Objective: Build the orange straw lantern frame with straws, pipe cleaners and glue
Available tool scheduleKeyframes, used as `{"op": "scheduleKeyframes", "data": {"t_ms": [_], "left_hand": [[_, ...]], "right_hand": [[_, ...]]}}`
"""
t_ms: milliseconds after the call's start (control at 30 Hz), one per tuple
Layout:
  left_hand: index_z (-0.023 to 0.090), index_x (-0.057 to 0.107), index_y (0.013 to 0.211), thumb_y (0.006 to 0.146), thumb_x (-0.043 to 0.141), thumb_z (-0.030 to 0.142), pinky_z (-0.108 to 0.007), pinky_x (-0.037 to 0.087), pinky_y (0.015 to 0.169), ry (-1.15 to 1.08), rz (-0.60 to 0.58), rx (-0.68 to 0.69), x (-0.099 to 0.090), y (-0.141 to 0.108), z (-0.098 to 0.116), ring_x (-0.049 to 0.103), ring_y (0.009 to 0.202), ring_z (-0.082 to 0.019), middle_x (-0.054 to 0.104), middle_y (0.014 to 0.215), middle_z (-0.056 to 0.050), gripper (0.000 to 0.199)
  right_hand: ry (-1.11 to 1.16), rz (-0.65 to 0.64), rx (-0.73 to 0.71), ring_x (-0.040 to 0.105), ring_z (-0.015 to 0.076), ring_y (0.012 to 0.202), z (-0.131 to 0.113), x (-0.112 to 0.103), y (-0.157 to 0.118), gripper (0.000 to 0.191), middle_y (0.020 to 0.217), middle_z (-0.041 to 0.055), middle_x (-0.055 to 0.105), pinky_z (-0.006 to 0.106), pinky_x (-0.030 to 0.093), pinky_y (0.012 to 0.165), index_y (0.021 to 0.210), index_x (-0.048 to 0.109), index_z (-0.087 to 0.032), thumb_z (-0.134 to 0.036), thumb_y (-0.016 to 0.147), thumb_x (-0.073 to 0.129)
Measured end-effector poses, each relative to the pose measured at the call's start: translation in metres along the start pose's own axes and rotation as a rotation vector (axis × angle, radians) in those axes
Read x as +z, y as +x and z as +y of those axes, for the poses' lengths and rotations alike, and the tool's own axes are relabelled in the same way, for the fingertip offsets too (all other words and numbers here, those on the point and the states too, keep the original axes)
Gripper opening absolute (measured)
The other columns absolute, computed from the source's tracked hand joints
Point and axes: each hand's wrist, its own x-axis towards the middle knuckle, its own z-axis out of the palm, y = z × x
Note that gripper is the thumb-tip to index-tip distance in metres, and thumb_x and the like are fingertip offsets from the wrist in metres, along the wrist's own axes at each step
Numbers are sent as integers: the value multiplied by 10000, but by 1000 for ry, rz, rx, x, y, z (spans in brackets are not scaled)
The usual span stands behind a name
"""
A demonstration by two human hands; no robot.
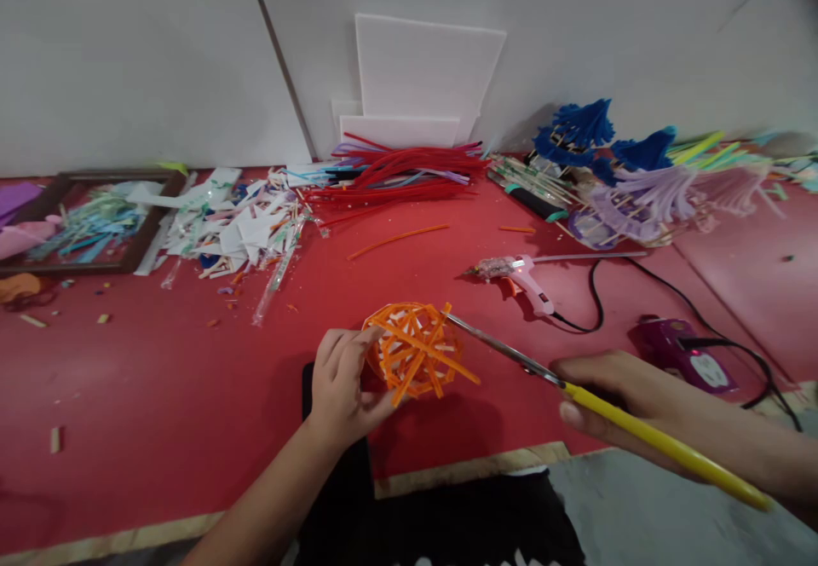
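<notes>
An openwork ball of orange pipe cleaners [418,349], with loose ends sticking out, is gripped at its left side by my left hand [348,378]. Its fingers and thumb curl round the edge, and pale pieces show through the gaps. Yellow-handled scissors [639,425], seen nearly edge-on, are in my right hand [630,395]. Their metal tip meets, or comes very close to, an orange end at the ball's upper right. The blades look closed or almost so. Part of my right hand is hidden behind the yellow handle.
A pink glue gun [521,280] with a black cord lies beyond the scissors, near a purple device [687,357]. Red pipe cleaners [409,170] are piled at the back. White scraps [249,225] lie left, blue and lilac pleated pieces [630,187] right. A black object [308,387] is by my left wrist.
</notes>
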Motion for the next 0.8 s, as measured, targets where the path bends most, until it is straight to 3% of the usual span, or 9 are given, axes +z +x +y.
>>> {"op": "scheduleKeyframes", "data": {"t_ms": [67,133,467,667,800], "left_hand": [[133,480,1218,837,640,431,-356,474,713,-7,3,0,1,-1,0,541,782,-216,627,897,-92,510],[134,481,1208,839,633,422,-357,473,712,-8,5,0,1,-2,-1,536,782,-217,625,893,-93,492],[159,464,1236,830,632,546,-334,470,671,25,15,-32,0,1,0,525,741,-204,622,874,-75,585],[178,445,1292,741,677,653,-362,488,717,41,36,-76,3,-3,1,532,803,-227,619,911,-80,764],[178,473,1254,723,666,686,-361,489,722,52,24,-108,4,-4,0,529,809,-228,611,888,-71,759]], "right_hand": [[2,-101,27,411,110,570,-2,-1,2,439,631,-35,473,239,302,506,662,459,-196,-584,840,560],[-10,-123,42,382,109,572,-2,-2,3,440,634,-41,451,244,282,508,666,443,-200,-589,839,554],[-93,-45,35,403,118,562,-9,0,10,460,622,-23,482,248,278,495,645,455,-201,-615,809,566],[-143,21,-28,361,95,529,-9,1,17,525,566,-37,436,239,237,477,596,431,-191,-655,804,562],[-156,66,-70,297,84,510,-6,3,25,596,531,-54,350,232,212,466,551,384,-199,-735,773,518]]}}
